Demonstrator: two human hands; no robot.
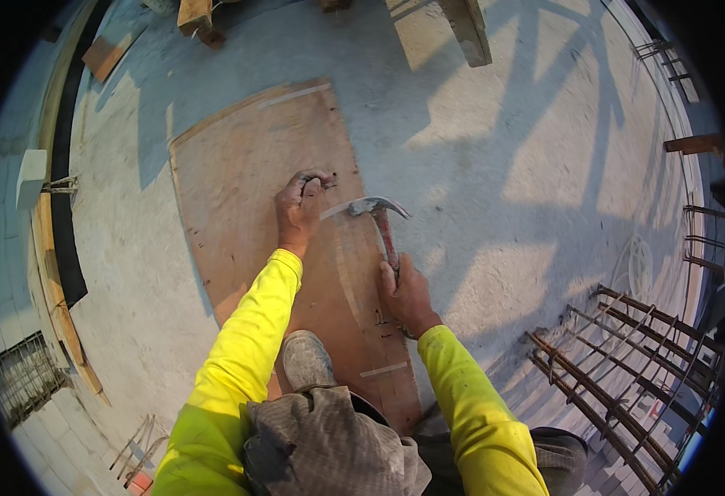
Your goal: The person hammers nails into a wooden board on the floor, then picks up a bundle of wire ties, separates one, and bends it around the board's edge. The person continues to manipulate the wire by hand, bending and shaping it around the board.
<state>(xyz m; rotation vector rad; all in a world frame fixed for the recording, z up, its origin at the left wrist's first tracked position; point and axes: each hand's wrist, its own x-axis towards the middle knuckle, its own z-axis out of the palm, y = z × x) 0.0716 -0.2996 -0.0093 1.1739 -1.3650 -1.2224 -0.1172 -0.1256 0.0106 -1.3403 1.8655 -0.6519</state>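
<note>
The right hand (410, 296) grips a claw hammer (386, 233); the left hand (299, 211) is curled closed (any nail inside is hidden) over the plywood sheet (234, 182) on the concrete floor (131, 289). Work seems partway, with apparent nails (380, 317) unsunk.

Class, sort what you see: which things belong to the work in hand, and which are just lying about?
In use: hammer, gripped by the right hand; wooden board, beneath the left hand.

Lying about: scrap of wood, upper left; steel bars, lower right.
</note>
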